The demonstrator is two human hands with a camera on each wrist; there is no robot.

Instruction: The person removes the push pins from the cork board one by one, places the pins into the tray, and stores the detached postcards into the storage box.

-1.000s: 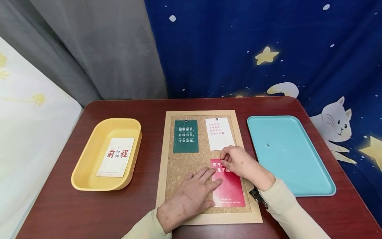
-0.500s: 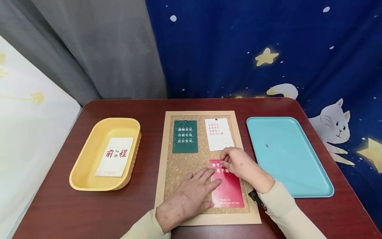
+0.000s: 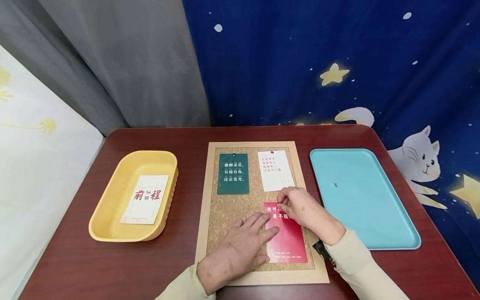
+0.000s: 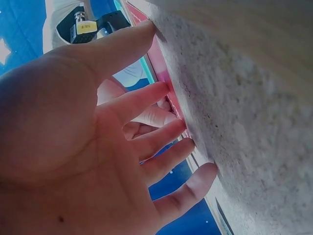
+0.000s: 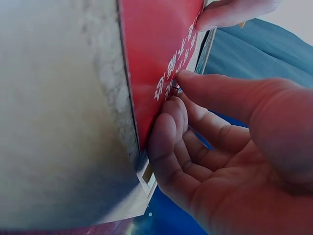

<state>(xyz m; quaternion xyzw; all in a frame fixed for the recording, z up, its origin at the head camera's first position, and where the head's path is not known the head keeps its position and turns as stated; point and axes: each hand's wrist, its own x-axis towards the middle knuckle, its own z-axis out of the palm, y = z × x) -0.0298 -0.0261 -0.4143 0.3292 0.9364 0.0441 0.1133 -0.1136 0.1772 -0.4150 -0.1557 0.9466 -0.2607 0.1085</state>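
Observation:
On the wood-framed cork board lies a red card with white lettering, at the lower right. My left hand presses on the card's left edge and the cork with fingers spread, as the left wrist view also shows. At the card's top edge, my right hand pinches a small dark thumbtack, mostly hidden between thumb and fingers. Higher up on the board, a green card and a white card each have a dark tack at the top.
Left of the board, a yellow basket holds a white card with red and black characters. On the right, a blue tray has one small tack in it. All stand on a dark red table.
Both hands keep their places at the red card. The whole view shifts slightly with the head camera; nothing else visibly moves.

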